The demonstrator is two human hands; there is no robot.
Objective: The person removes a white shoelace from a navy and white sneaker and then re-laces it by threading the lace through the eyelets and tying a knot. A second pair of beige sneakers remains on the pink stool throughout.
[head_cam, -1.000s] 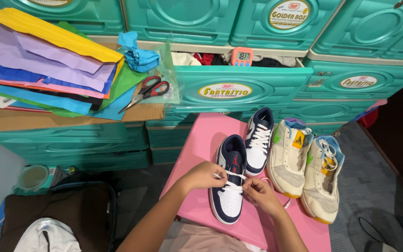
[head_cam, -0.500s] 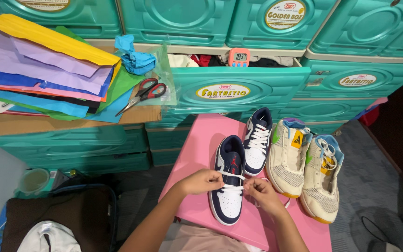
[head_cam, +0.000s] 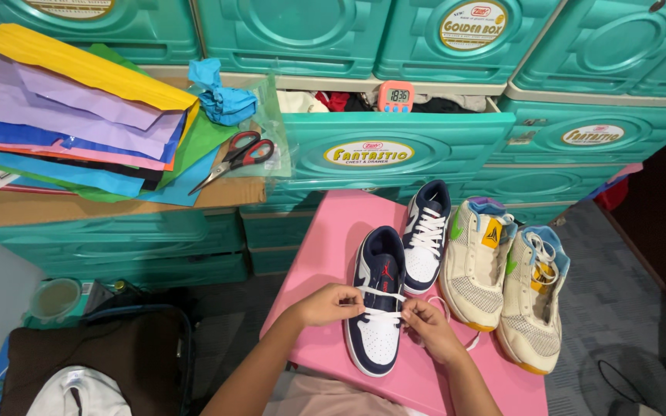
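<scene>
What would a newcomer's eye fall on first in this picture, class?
Probably the two hands, left hand and right hand, pinching white laces over a navy and white shoe on the pink table. Next, the beige shoes to its right and the coloured paper sheets at upper left.

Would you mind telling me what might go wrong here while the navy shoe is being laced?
The navy shoe sits near the pink table's front edge, so a hard tug by the left hand or right hand might pull it off. The loose white lace trailing right could snag the beige shoe.
</scene>
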